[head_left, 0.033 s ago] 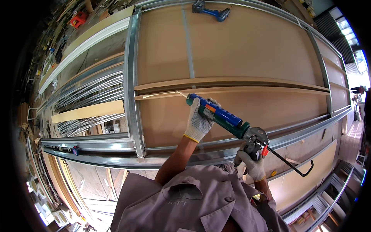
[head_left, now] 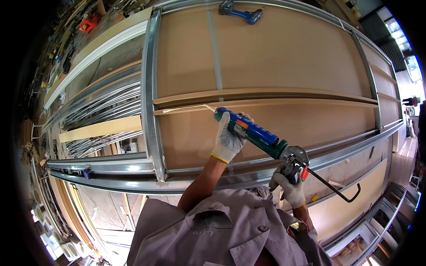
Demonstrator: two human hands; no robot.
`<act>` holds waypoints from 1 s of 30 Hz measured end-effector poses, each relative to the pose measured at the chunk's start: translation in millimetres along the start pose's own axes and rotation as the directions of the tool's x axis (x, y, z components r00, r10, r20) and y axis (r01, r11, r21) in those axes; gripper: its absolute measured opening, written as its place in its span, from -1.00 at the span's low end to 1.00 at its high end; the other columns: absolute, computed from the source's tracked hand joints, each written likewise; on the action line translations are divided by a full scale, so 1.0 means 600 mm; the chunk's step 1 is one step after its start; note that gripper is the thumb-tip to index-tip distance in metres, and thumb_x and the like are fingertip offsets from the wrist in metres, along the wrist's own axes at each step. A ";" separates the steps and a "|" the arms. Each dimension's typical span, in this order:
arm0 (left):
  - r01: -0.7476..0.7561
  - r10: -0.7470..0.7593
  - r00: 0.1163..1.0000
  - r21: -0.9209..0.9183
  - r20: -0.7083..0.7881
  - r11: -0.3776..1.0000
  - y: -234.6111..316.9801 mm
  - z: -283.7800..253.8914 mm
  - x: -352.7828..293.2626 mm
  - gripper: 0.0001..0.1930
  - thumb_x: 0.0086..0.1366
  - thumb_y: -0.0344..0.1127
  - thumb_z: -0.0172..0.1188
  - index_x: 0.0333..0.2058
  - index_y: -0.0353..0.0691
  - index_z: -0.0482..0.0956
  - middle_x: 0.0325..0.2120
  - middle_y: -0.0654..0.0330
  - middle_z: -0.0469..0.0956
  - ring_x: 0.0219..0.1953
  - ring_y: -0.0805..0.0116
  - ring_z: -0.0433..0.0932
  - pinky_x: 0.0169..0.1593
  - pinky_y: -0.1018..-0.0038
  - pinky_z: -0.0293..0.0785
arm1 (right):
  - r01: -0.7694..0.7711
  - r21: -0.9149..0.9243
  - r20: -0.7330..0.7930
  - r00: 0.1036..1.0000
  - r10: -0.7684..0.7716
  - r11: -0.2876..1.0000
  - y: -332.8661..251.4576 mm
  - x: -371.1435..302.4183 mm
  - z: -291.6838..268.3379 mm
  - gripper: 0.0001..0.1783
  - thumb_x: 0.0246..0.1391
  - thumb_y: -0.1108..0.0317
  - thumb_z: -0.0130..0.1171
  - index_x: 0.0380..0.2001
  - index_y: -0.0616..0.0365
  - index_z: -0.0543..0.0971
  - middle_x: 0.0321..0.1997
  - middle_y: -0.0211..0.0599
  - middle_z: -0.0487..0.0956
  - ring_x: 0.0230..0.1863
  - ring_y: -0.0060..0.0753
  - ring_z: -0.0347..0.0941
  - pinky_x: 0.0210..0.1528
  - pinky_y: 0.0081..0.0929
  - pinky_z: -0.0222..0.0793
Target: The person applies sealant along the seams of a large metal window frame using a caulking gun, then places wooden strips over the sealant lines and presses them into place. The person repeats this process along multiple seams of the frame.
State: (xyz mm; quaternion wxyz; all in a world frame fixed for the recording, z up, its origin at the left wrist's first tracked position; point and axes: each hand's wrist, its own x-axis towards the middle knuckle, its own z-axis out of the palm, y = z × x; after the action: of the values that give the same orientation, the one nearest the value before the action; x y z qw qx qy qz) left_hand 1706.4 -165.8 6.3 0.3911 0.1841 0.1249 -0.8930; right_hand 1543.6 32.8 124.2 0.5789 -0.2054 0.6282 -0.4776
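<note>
A caulking gun [head_left: 266, 147] with a blue cartridge in it slants across the middle, its nozzle up and to the left. My left hand [head_left: 229, 138], in a white knit glove, wraps round the front of its barrel. My right hand [head_left: 287, 185], gloved too, grips the handle and trigger at the back. At the nozzle tip a pale bead of sealant [head_left: 186, 107] runs left along the nearer wooden strip [head_left: 284, 104]. That strip and a second one cross a brown board [head_left: 288, 53] within a metal frame [head_left: 153, 88].
A blue cordless drill [head_left: 241, 13] lies on the board at the far edge. Left of the frame are several metal tubes [head_left: 106, 104] and a cream strip [head_left: 102, 128]. A red stool [head_left: 89, 23] stands far left. More framing [head_left: 377, 226] sits at the lower right.
</note>
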 end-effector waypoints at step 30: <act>0.081 -0.084 0.996 0.175 0.013 0.981 -0.273 0.040 0.126 -0.37 0.36 0.31 0.30 -0.06 -0.23 0.59 -0.17 0.05 0.70 -0.07 0.09 0.72 0.07 0.18 0.76 | 0.103 -0.200 -0.098 0.987 -0.124 0.974 -0.032 -0.039 -0.245 -0.88 0.24 0.38 0.31 -0.31 0.18 0.58 -0.53 -0.43 0.58 -0.52 -0.65 0.51 -0.50 -0.59 0.42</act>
State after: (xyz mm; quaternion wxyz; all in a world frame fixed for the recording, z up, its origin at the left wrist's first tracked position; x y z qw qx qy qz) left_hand 1531.8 -115.1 8.5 0.3373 0.2031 0.0496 -0.9179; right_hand 1407.8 96.1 134.2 0.4924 -0.2699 0.6899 -0.4569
